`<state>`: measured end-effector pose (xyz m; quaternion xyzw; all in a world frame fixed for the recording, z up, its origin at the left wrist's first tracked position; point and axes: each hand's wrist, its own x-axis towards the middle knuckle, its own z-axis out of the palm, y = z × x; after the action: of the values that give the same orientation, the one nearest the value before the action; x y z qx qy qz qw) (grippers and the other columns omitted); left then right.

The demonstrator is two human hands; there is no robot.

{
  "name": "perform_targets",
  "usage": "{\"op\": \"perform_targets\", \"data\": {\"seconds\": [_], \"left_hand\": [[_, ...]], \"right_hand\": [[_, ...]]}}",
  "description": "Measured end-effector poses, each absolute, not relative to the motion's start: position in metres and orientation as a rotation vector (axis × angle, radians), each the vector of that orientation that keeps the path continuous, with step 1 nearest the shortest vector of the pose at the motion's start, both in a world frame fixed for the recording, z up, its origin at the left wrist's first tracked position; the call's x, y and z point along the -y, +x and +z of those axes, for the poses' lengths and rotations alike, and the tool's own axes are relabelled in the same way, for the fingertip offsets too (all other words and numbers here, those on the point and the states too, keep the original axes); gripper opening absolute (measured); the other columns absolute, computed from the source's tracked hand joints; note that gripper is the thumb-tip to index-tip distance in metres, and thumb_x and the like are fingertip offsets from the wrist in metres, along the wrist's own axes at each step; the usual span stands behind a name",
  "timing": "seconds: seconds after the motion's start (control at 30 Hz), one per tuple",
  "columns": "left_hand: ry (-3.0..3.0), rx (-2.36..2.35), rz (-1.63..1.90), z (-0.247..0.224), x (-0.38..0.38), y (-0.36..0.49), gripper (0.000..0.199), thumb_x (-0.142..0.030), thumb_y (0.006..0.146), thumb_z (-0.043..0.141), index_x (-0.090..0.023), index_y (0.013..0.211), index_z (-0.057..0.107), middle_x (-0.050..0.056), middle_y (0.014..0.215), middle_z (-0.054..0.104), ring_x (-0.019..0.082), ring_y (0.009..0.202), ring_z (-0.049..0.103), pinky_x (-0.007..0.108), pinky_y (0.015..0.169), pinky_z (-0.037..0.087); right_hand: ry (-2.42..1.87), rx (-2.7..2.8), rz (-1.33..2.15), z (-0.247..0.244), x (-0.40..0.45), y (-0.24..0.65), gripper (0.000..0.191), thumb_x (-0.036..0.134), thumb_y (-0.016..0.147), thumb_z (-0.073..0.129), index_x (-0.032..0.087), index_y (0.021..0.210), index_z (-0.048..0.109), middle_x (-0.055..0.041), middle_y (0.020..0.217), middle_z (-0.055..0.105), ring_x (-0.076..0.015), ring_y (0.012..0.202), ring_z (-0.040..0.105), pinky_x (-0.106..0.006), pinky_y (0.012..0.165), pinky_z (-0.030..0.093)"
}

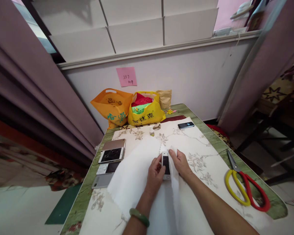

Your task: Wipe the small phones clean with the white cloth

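Observation:
A small white mobile phone [166, 166] with a dark screen lies over a white cloth [134, 163] near the middle of the table. My left hand [155, 173] grips the phone's left side, with the thumb on its front. On the other side, my right hand [180, 161] pinches a raised fold of the white cloth beside the phone's upper right corner. The cloth's scalloped edge shows above the phone, and part of it drapes toward me. A green bangle [139, 217] circles my left wrist.
Several phones, including a cracked white phone [111, 155], lie at left. Large scissors [242, 182] with yellow and red handles rest at right. Behind stand an orange bag [112, 104] and a filled yellow bag [147, 116]. A dark phone [186, 125] lies at the far right.

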<state>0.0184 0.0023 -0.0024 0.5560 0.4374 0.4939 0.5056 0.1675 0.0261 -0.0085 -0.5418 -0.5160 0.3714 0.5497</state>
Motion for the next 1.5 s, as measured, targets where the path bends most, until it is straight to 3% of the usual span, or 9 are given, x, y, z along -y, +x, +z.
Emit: {"op": "perform_targets", "data": {"seconds": [0.1, 0.37, 0.57, 0.67, 0.83, 1.07, 1.23, 1.4, 1.5], "left_hand": [[1.239, -1.047, 1.157, -0.001, 0.000, 0.021, 0.053, -0.031, 0.076, 0.067, -0.025, 0.127, 0.053, 0.001, 0.087, 0.059, 0.010, 0.063, 0.052, 0.022, 0.059, 0.044], [1.125, -0.978, 1.001, -0.001, -0.004, 0.019, 0.031, -0.032, 0.067, 0.076, -0.015, 0.089, 0.063, -0.003, 0.063, 0.060, 0.008, 0.054, 0.051, 0.019, 0.053, 0.041], [0.775, -1.034, 1.369, 0.003, -0.007, 0.019, 0.041, -0.048, 0.077, 0.064, -0.017, 0.102, 0.057, 0.004, 0.086, 0.068, 0.014, 0.065, 0.063, 0.027, 0.059, 0.052], [0.757, -1.015, 1.358, 0.004, -0.007, 0.019, 0.045, -0.049, 0.079, 0.063, -0.018, 0.109, 0.052, 0.003, 0.077, 0.067, 0.014, 0.058, 0.062, 0.027, 0.054, 0.051], [0.837, -0.927, 1.269, 0.004, -0.005, 0.019, 0.041, -0.030, 0.073, 0.072, -0.019, 0.105, 0.049, -0.004, 0.066, 0.061, 0.009, 0.052, 0.055, 0.022, 0.054, 0.046], [0.997, -0.965, 1.147, 0.001, -0.005, 0.012, 0.038, -0.030, 0.076, 0.067, -0.019, 0.107, 0.047, -0.006, 0.055, 0.057, 0.009, 0.045, 0.049, 0.019, 0.045, 0.038], [0.901, -0.927, 1.161, 0.000, -0.007, 0.010, 0.042, -0.028, 0.073, 0.070, -0.019, 0.108, 0.048, -0.005, 0.060, 0.058, 0.009, 0.046, 0.050, 0.019, 0.044, 0.037], [0.625, -0.980, 1.474, -0.003, -0.014, 0.012, 0.036, -0.033, 0.071, 0.074, -0.017, 0.096, 0.053, -0.005, 0.065, 0.055, 0.006, 0.054, 0.050, 0.018, 0.054, 0.041], [0.707, -0.994, 1.497, -0.007, -0.014, 0.014, 0.044, -0.033, 0.072, 0.074, -0.019, 0.109, 0.055, -0.005, 0.070, 0.055, 0.006, 0.058, 0.049, 0.018, 0.058, 0.041]], "right_hand": [[-1.334, 1.095, 0.826, -0.012, -0.029, 0.168, 0.047, 0.060, 0.086, 0.048, 0.015, 0.084, 0.061, -0.0036, 0.071, 0.063, -0.0189, 0.069, 0.055, -0.028, 0.063, 0.046], [-1.332, 0.909, 0.826, -0.014, -0.032, 0.170, 0.053, 0.066, 0.081, 0.049, 0.015, 0.084, 0.063, -0.0025, 0.063, 0.063, -0.0196, 0.065, 0.057, -0.027, 0.059, 0.045], [-1.334, 1.244, 0.770, -0.015, -0.028, 0.164, 0.043, 0.057, 0.086, 0.049, 0.017, 0.081, 0.062, -0.0028, 0.071, 0.065, -0.0194, 0.068, 0.057, -0.027, 0.062, 0.044], [-1.375, 1.351, 0.758, -0.016, -0.028, 0.164, 0.041, 0.055, 0.087, 0.048, 0.018, 0.073, 0.058, -0.0007, 0.065, 0.061, -0.0170, 0.063, 0.053, -0.025, 0.058, 0.042], [-1.363, 1.312, 0.847, -0.015, -0.028, 0.167, 0.040, 0.055, 0.088, 0.048, 0.018, 0.074, 0.056, -0.0013, 0.065, 0.062, -0.0177, 0.063, 0.054, -0.026, 0.057, 0.043], [-1.300, 1.211, 0.969, -0.013, -0.025, 0.167, 0.041, 0.057, 0.087, 0.049, 0.018, 0.078, 0.056, -0.0018, 0.065, 0.062, -0.0176, 0.060, 0.054, -0.026, 0.055, 0.043], [-1.318, 1.248, 0.952, -0.015, -0.026, 0.168, 0.041, 0.057, 0.088, 0.048, 0.018, 0.076, 0.055, 0.0004, 0.064, 0.058, -0.0158, 0.059, 0.051, -0.025, 0.055, 0.041], [-1.346, 1.495, 0.846, -0.016, -0.025, 0.168, 0.040, 0.054, 0.091, 0.044, 0.019, 0.073, 0.052, -0.0001, 0.065, 0.056, -0.0160, 0.062, 0.051, -0.024, 0.057, 0.039], [-1.328, 1.720, 0.769, -0.013, -0.024, 0.167, 0.037, 0.050, 0.093, 0.041, 0.020, 0.071, 0.049, 0.0005, 0.063, 0.054, -0.0148, 0.059, 0.049, -0.024, 0.058, 0.038]]}}
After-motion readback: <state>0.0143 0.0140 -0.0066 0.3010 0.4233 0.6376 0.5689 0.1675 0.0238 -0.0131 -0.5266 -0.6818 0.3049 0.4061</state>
